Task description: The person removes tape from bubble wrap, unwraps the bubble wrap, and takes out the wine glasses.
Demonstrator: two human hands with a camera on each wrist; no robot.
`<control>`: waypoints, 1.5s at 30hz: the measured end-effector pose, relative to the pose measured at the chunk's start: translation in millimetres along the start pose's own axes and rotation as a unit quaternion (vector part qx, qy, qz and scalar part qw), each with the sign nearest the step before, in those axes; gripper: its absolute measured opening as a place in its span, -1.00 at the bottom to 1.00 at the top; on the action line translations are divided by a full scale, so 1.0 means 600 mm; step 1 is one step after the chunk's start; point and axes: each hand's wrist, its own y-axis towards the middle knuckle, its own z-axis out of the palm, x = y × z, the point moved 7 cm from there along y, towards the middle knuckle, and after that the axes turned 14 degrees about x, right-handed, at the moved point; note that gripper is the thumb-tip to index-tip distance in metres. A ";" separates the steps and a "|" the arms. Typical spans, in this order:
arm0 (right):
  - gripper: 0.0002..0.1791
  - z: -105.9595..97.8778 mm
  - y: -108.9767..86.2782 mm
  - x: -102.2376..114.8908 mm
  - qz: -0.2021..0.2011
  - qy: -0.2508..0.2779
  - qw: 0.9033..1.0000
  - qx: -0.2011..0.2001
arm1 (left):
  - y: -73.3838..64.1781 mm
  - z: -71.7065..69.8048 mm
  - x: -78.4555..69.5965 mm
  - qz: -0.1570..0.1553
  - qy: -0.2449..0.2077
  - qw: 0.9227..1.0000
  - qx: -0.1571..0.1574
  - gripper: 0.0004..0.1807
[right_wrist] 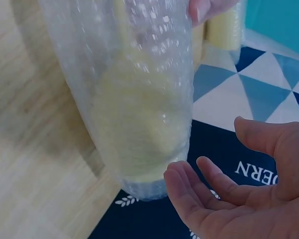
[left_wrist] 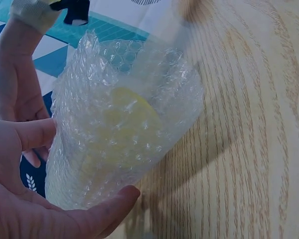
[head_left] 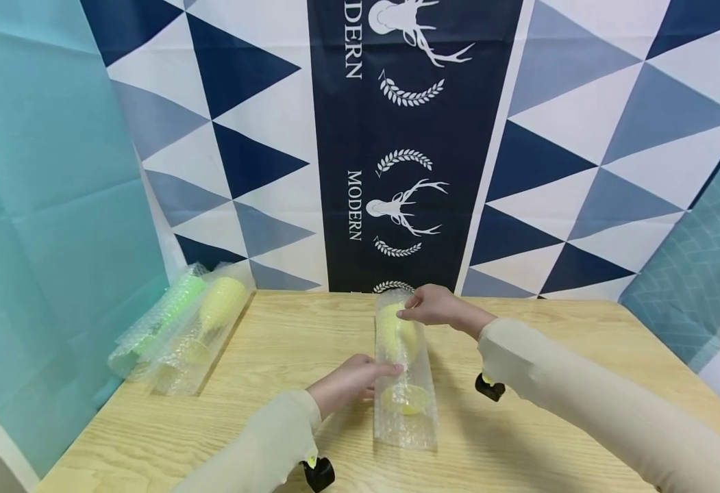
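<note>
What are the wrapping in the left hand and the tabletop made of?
Wrapping: seemingly clear, shiny plastic bubble wrap; rounded bubbles show and catch glints. Tabletop: looks like pale wood with a smooth finish, from its streaky grain, though it may be printed laminate.

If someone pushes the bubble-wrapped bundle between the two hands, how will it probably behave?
The bundle may roll sideways, since it looks tube-shaped. Its near end would likely crumple, because the clear bubble wrap extends past the yellow object there.
</note>
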 end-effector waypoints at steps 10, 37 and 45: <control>-0.57 -0.012 0.042 0.009 -0.023 -0.093 0.995 -0.027 | -0.004 0.005 0.000 -0.011 -0.003 1.000 -0.013 -0.32; -0.77 0.012 0.088 0.063 0.069 -0.215 0.973 -0.042 | -0.006 0.001 -0.011 -0.007 0.031 0.999 -0.040 -0.46; -0.89 0.022 0.090 0.055 0.056 -0.202 0.976 -0.056 | -0.005 0.003 -0.007 -0.017 0.032 0.998 -0.046 -0.44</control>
